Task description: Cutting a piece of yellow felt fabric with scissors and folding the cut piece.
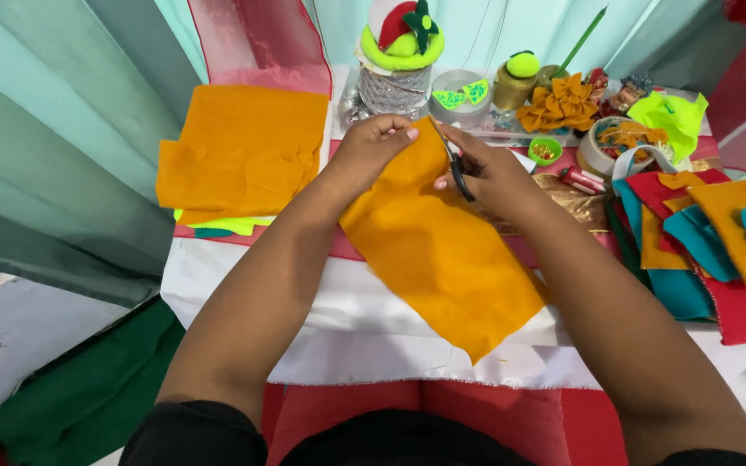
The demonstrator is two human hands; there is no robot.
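Both arms bare from approx. the elbow down, no rings, watch etc. visible. Black sleeves (196, 431) at upper arms. Red fabric over the lap (477, 418).

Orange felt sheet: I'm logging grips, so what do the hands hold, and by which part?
Left hand pinches the orange felt sheet at its top edge; right hand holds scissors by the handles.

Bright, even light, soft shadows, sharp focus, slight wide-angle stretching at edges.
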